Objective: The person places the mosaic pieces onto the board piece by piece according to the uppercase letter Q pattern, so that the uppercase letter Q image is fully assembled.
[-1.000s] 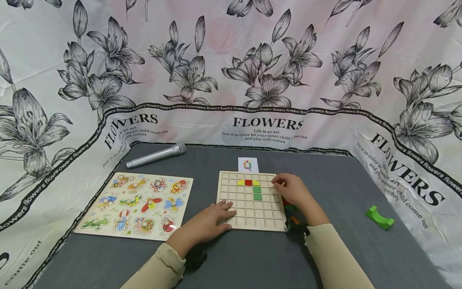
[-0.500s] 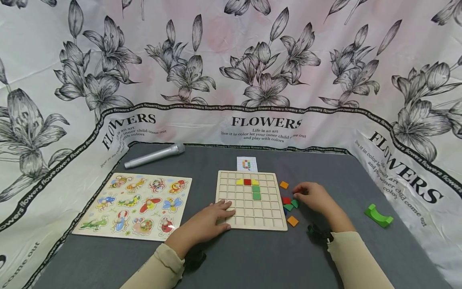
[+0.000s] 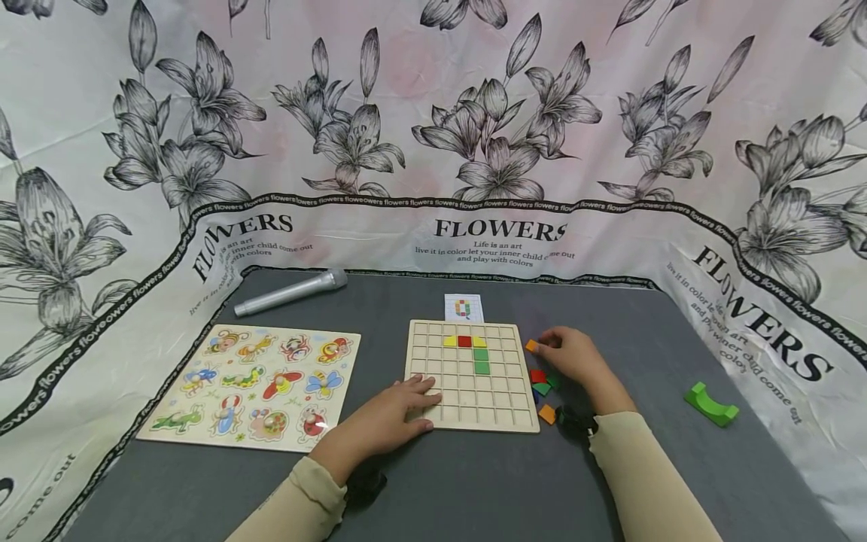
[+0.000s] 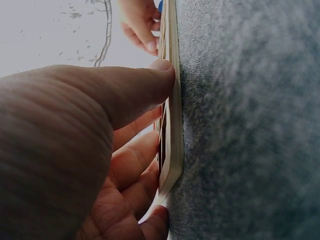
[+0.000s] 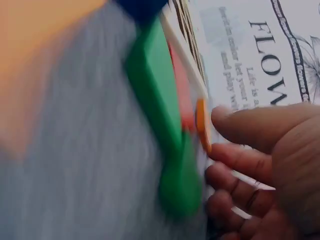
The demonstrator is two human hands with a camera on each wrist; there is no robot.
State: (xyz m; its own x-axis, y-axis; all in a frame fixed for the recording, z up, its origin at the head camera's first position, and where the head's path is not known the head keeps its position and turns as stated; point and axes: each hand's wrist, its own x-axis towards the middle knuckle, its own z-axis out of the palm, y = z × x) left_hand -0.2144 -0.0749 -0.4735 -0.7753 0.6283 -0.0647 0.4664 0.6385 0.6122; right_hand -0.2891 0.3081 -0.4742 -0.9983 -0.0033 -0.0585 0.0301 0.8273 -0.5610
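Note:
A wooden grid board [image 3: 433,384] lies in the middle of the table in the head view. In its upper cells sit yellow pieces, a red tile [image 3: 463,342] and green tiles [image 3: 481,360]. My left hand [image 3: 389,414] rests on the board's left edge, fingers spread over the grid and thumb along the near edge. At the board's upper right, my right hand [image 3: 572,355] pinches an orange tile [image 3: 531,345] between thumb and index finger. Nearer, beside the board, lie a red tile [image 3: 537,376], green pieces [image 3: 543,388] and another orange tile [image 3: 547,414].
A card with a coloured letter Q [image 3: 463,307] lies behind the board. To the left are an insect puzzle board [image 3: 271,357] and a silver microphone [image 3: 291,292]. A green arched block [image 3: 711,405] lies far right. A flowered cloth [image 3: 501,248] rises behind the table.
My right hand moved from the board's upper right edge out to the right, uncovering the loose pieces, then came back left to the upper orange tile. My left hand stays on the board.

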